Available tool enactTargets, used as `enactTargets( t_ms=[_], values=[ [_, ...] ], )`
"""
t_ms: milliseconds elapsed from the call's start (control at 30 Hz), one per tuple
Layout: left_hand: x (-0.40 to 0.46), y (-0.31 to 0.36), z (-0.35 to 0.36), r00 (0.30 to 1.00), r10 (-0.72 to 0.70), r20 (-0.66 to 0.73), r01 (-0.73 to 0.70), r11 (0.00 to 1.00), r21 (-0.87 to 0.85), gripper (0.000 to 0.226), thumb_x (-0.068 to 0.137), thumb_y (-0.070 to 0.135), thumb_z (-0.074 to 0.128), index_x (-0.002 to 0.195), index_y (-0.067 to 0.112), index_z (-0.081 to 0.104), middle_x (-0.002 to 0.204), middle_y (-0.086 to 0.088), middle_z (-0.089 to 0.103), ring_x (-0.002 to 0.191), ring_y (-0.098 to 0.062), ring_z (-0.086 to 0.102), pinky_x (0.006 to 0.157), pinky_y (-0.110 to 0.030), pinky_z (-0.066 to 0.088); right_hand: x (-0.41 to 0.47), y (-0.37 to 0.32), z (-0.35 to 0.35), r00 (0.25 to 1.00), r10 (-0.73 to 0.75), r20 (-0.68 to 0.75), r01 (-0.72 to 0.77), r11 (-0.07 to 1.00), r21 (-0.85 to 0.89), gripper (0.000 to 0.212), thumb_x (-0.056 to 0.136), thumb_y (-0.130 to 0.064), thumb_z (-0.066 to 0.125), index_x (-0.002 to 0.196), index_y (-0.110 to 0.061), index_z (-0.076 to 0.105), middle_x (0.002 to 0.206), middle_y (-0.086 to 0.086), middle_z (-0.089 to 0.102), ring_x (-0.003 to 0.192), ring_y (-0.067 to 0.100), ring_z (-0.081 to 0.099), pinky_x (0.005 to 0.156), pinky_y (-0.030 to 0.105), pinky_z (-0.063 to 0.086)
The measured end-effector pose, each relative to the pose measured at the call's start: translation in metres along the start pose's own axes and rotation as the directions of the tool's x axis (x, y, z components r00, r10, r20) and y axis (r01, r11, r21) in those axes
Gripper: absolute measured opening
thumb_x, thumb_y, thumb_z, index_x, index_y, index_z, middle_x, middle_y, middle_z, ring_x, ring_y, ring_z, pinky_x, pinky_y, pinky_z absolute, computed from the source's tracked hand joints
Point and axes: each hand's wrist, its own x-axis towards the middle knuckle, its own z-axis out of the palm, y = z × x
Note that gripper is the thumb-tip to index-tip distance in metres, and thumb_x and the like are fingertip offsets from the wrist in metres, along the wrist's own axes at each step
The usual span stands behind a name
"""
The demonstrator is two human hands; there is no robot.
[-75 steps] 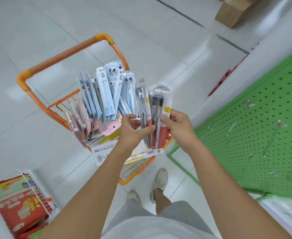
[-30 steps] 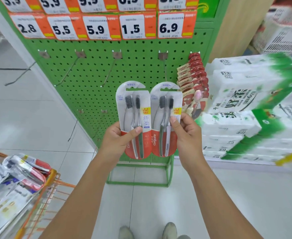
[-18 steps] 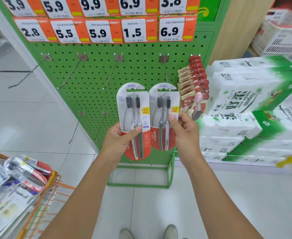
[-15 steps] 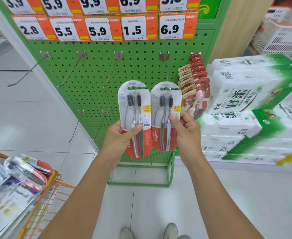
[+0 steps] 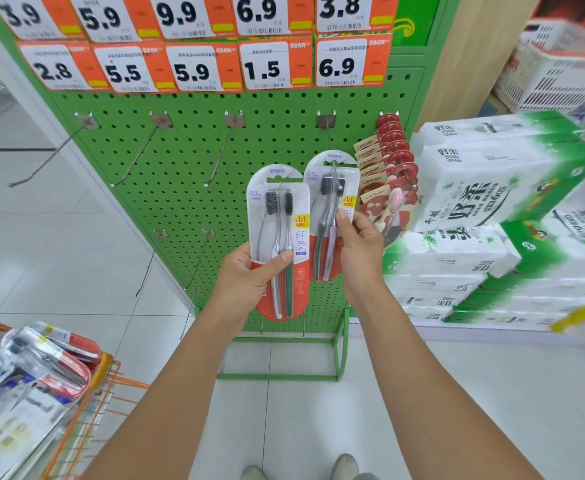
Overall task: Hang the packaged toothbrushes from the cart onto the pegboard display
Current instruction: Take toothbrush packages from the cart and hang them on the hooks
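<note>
Gripping one toothbrush pack (image 5: 279,244) low on its red base, the left hand (image 5: 246,275) has its thumb laid across the front and its fingers curled behind, out of sight. That pack stands upright in front of the green pegboard (image 5: 187,161), apart from any hook: clear blister, two dark-bristled brushes side by side, a yellow sticker on the right, white card above red. Over to the right hand (image 5: 358,244): thumb pressed on the face of the second pack (image 5: 329,216), fingers wrapped round its right edge, pinching it mid-height. This one sits higher and tilts a little, its top slot right at the tip of a bare metal hook (image 5: 331,150) under the 6.9 price tag (image 5: 350,64); whether the hook has passed through the slot, I cannot tell. Just beside it, a row of red-topped packs (image 5: 388,157) fills the next hook. Down at bottom left, the orange cart (image 5: 87,407) holds more packaged toothbrushes (image 5: 52,362), blurred. White and green tissue bundles (image 5: 498,188) are stacked to the right.
</note>
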Motion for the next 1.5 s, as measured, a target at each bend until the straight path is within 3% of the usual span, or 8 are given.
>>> enactTargets(
  t_ms=[333, 400, 500, 633, 800, 1000, 1333, 1500],
  values=[
    [0.010, 0.001, 0.003, 1.000, 0.016, 0.024, -0.016, 1.000, 0.022, 0.021, 0.086, 0.020, 0.075, 0.106, 0.024, 0.069, 0.094, 0.006, 0.078, 0.084, -0.009, 0.075, 0.068, -0.020, 0.057, 0.030, -0.009, 0.040, 0.933, 0.330, -0.147, -0.337, 0.941, -0.030, 0.053, 0.088, -0.063, 0.064, 0.087, -0.010, 0.068, 0.077, -0.003, 0.071, 0.066, 0.010, 0.066, 0.054, 0.024, 0.046],
    [0.012, 0.001, 0.003, 1.000, 0.011, 0.029, -0.012, 1.000, 0.023, 0.020, 0.086, 0.020, 0.075, 0.104, 0.025, 0.069, 0.092, 0.008, 0.078, 0.082, -0.008, 0.074, 0.066, -0.019, 0.057, 0.034, -0.012, 0.046, 0.924, 0.364, -0.115, -0.367, 0.930, -0.006, 0.057, 0.086, -0.068, 0.063, 0.099, -0.013, 0.070, 0.085, -0.001, 0.072, 0.075, 0.013, 0.066, 0.064, 0.028, 0.050],
    [0.014, 0.000, 0.003, 0.999, 0.013, 0.042, -0.014, 0.999, 0.031, 0.020, 0.086, 0.021, 0.075, 0.104, 0.026, 0.069, 0.092, 0.008, 0.078, 0.082, -0.007, 0.074, 0.066, -0.019, 0.056, 0.038, -0.006, 0.044, 0.898, 0.440, -0.012, -0.440, 0.897, -0.030, 0.073, 0.085, -0.079, 0.050, 0.128, -0.022, 0.064, 0.126, 0.005, 0.066, 0.117, 0.025, 0.060, 0.108, 0.053, 0.043],
    [0.016, -0.003, 0.003, 0.997, 0.014, 0.080, -0.019, 0.998, 0.059, 0.027, 0.080, 0.034, 0.073, 0.106, 0.026, 0.070, 0.097, 0.005, 0.078, 0.089, -0.015, 0.075, 0.078, -0.030, 0.058, 0.011, 0.011, 0.011, 0.836, 0.530, 0.141, -0.526, 0.848, -0.067, 0.080, 0.083, -0.080, 0.049, 0.135, -0.020, 0.056, 0.133, 0.013, 0.064, 0.117, 0.029, 0.064, 0.104, 0.051, 0.049],
    [0.019, -0.003, 0.006, 0.987, 0.056, 0.152, -0.071, 0.993, 0.092, 0.032, 0.072, 0.034, 0.075, 0.102, 0.025, 0.074, 0.098, 0.000, 0.078, 0.086, -0.019, 0.074, 0.077, -0.039, 0.059, -0.039, 0.002, -0.029, 0.923, 0.246, 0.296, -0.224, 0.969, -0.107, 0.047, 0.096, -0.055, 0.049, 0.113, -0.019, 0.072, 0.108, 0.002, 0.076, 0.101, 0.018, 0.071, 0.092, 0.038, 0.054],
    [0.026, 0.003, 0.026, 0.974, 0.131, 0.183, -0.156, 0.979, 0.130, 0.020, 0.085, 0.013, 0.076, 0.101, 0.024, 0.075, 0.094, 0.004, 0.079, 0.081, -0.010, 0.073, 0.068, -0.020, 0.055, -0.033, -0.013, -0.025, 0.956, -0.149, 0.252, 0.174, 0.981, -0.080, 0.009, 0.099, -0.015, 0.062, 0.103, -0.011, 0.070, 0.093, 0.000, 0.074, 0.087, 0.014, 0.068, 0.081, 0.032, 0.056],
    [0.028, -0.013, 0.042, 0.984, 0.102, 0.144, -0.122, 0.983, 0.138, 0.019, 0.087, 0.016, 0.076, 0.104, 0.024, 0.073, 0.093, 0.008, 0.078, 0.080, -0.005, 0.072, 0.068, -0.017, 0.053, -0.027, 0.001, -0.027, 0.989, -0.089, 0.121, 0.100, 0.991, -0.087, 0.014, 0.101, -0.019, 0.061, 0.093, -0.011, 0.069, 0.079, 0.000, 0.070, 0.074, 0.015, 0.063, 0.073, 0.042, 0.056],
    [0.037, -0.013, 0.037, 0.994, 0.108, -0.010, -0.104, 0.974, 0.202, 0.032, 0.090, 0.024, 0.073, 0.118, 0.016, 0.062, 0.107, 0.006, 0.071, 0.085, 0.004, 0.068, 0.064, -0.009, 0.050, -0.007, 0.004, -0.005, 0.991, -0.132, -0.036, 0.126, 0.983, -0.136, 0.015, 0.100, -0.023, 0.062, 0.090, -0.014, 0.069, 0.075, -0.008, 0.069, 0.068, 0.005, 0.061, 0.068, 0.025, 0.052]
  ],
)
